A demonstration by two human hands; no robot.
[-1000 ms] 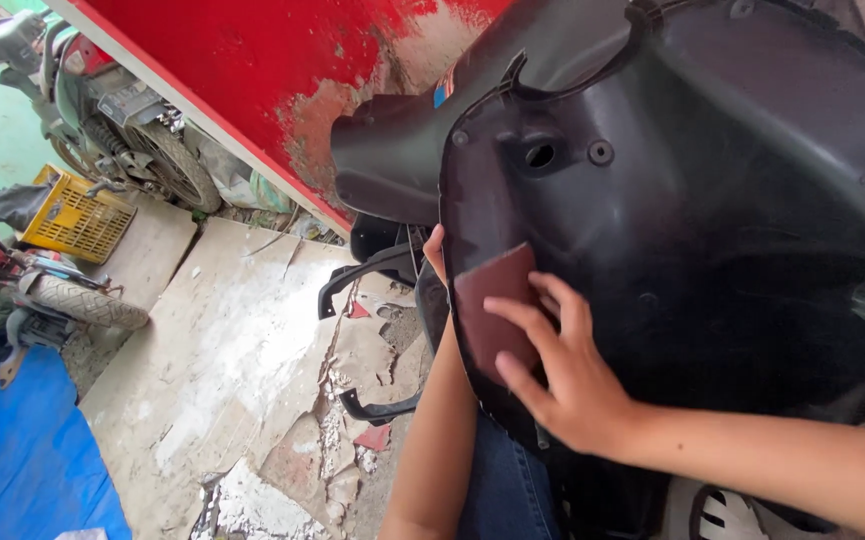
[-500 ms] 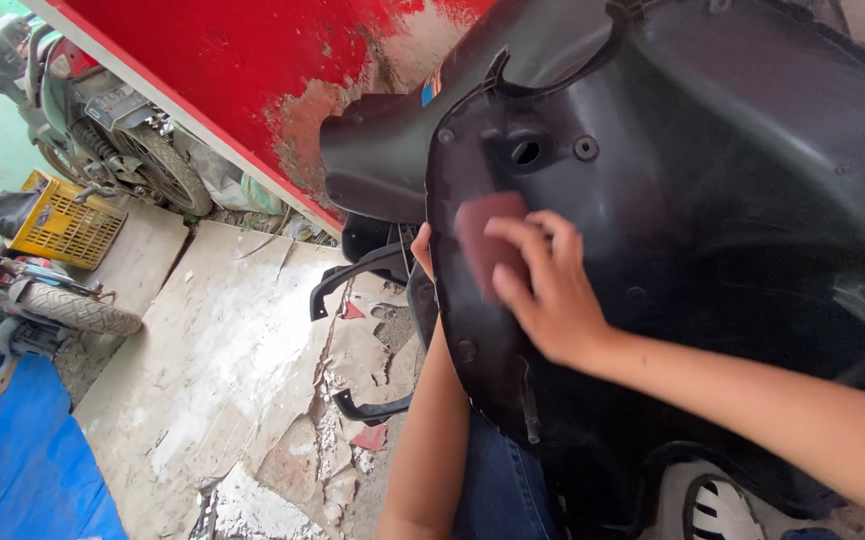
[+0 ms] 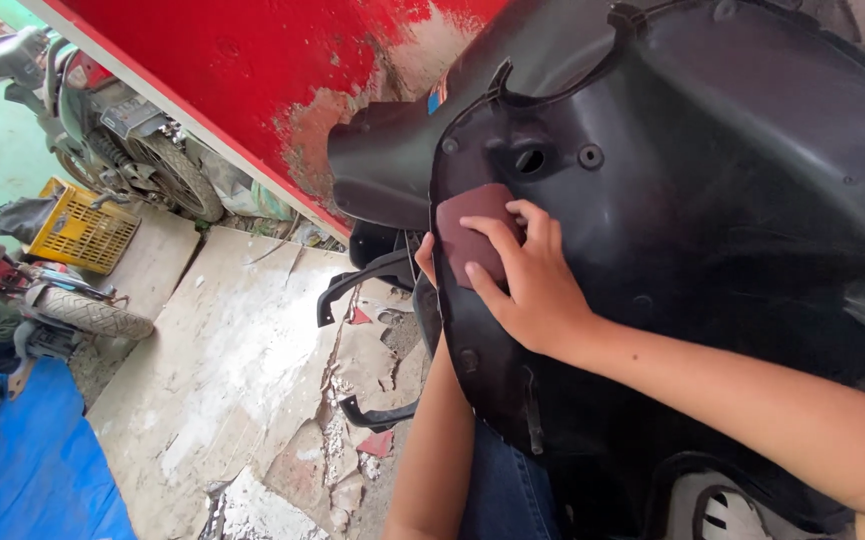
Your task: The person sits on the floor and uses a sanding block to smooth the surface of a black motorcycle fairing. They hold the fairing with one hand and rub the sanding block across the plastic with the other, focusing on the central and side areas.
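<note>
The right hand [image 3: 530, 280] presses a reddish-brown sanding sheet [image 3: 472, 232] flat against the inner face of a large black plastic panel [image 3: 712, 260]. The fingers [image 3: 512, 222] lie spread over the sheet's right half, pinning it rather than clenching it; the sheet sits near the panel's left edge, just below a round hole and a small boss. The sheet's long axis runs roughly up and down along that edge.

The panel stands tilted, its hollow side toward the camera, its long axis running from the upper right down to the lower centre. It rests over the person's lap, against blue jeans [image 3: 497, 490]. Its left rim curves down past the wrist, with open air beyond it.

The left hand [image 3: 424, 258] is behind the rim: only a fingertip shows at the edge beside the sheet, so I cannot tell how it grips, though it seems to steady the panel from behind. The left forearm rises from the bottom edge.

To the left lies a cracked, flaking concrete floor [image 3: 222, 370], with a blue tarp [image 3: 32, 480] at the lower left corner. A yellow crate [image 3: 80, 228] sits near the left edge; its contents cannot be made out. A motorbike [image 3: 102, 130] is parked under a red wall [image 3: 252, 60] with peeling paint. Smaller black parts [image 3: 362, 285] lie on the floor near the rim.
</note>
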